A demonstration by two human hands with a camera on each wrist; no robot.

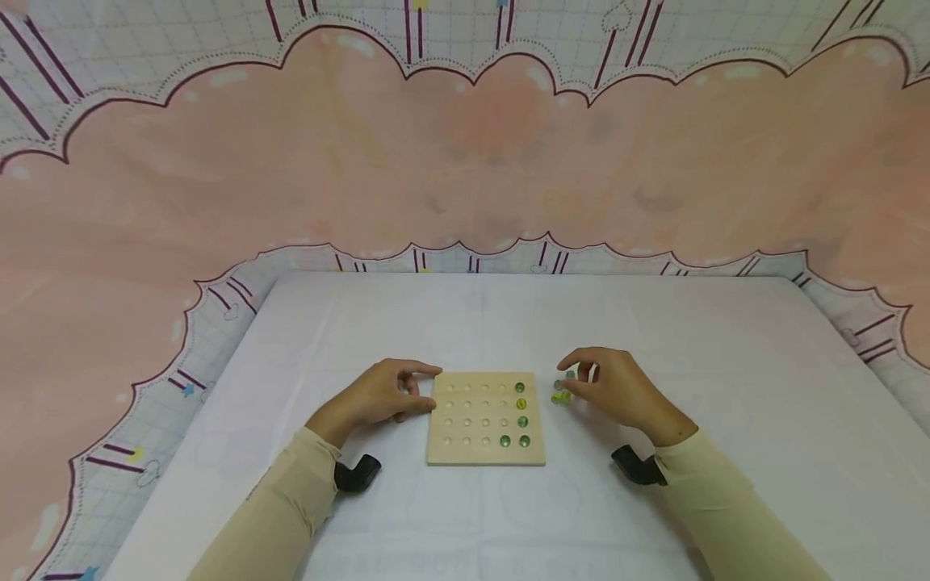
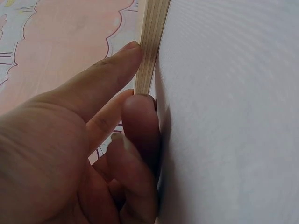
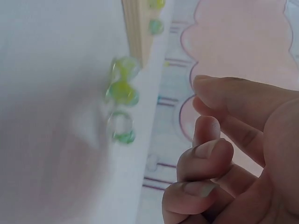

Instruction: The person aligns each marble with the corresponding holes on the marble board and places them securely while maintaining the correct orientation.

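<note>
A square wooden board [image 1: 475,458] with rows of small round hollows lies flat on the table. Green marbles [image 1: 522,421] and a yellow one [image 1: 521,403] fill its right column, and another green marble [image 1: 504,441] sits beside the bottom one. My left hand [image 1: 381,391] touches the board's left edge with thumb and fingertips; from the left wrist, the thumb lies against the layered wooden side [image 2: 152,46]. Just right of the board, my right hand [image 1: 613,387] hovers over loose glass marbles [image 3: 122,92], green and yellow. Its thumb and index finger are apart with nothing between them.
A white cloth [image 1: 465,524] covers the table. Behind and along the left stands a patterned pink-and-white drape [image 1: 465,177]. Black wrist-worn devices [image 1: 358,474] jut inward from both sleeves.
</note>
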